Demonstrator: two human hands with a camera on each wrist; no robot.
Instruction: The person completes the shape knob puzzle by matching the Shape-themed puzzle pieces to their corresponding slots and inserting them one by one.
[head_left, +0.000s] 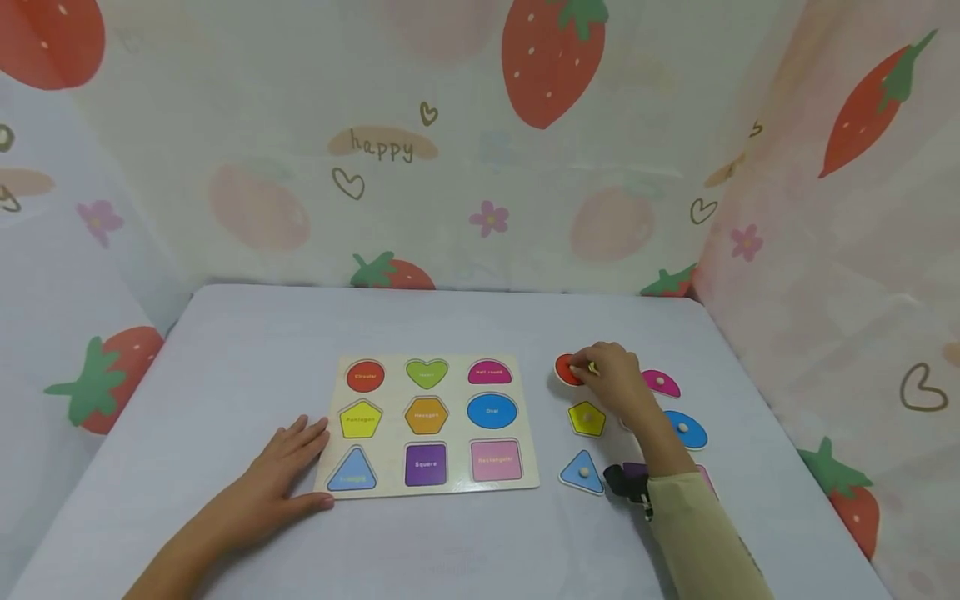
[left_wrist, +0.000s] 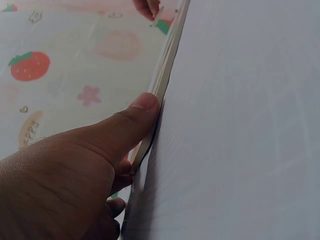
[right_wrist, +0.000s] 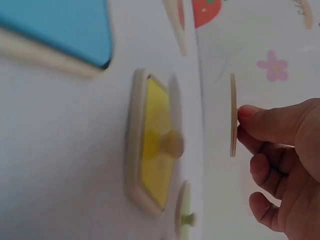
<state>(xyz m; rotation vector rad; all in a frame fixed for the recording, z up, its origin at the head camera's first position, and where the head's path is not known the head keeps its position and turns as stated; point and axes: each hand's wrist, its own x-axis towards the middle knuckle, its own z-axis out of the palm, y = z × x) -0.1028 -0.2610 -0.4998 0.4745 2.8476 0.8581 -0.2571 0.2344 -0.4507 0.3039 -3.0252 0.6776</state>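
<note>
My right hand (head_left: 611, 379) pinches a red circle puzzle piece (head_left: 564, 372) between thumb and finger. In the right wrist view, that piece (right_wrist: 233, 117) appears edge-on, lifted off the table. My left hand (head_left: 277, 471) lies at the left edge of a wooden shape board (head_left: 390, 467), fingers extended and thumb touching the board's edge. Printed on the board are coloured shapes with words. Below the right hand are a yellow pentagon piece (head_left: 587, 419) and a blue triangle piece (head_left: 581, 473), both with knobs. A green heart piece (right_wrist: 185, 210) shows in the right wrist view, mostly hidden from the head view.
Right of the right hand lie a magenta half-round piece (head_left: 662, 383) and a blue oval piece (head_left: 690, 433). The right wrist and its black camera (head_left: 626, 483) partly cover a purple square piece (head_left: 636, 469) and a pink piece (head_left: 707, 479). Strawberry-print cloth (head_left: 450, 183) surrounds the white table (head_left: 435, 550).
</note>
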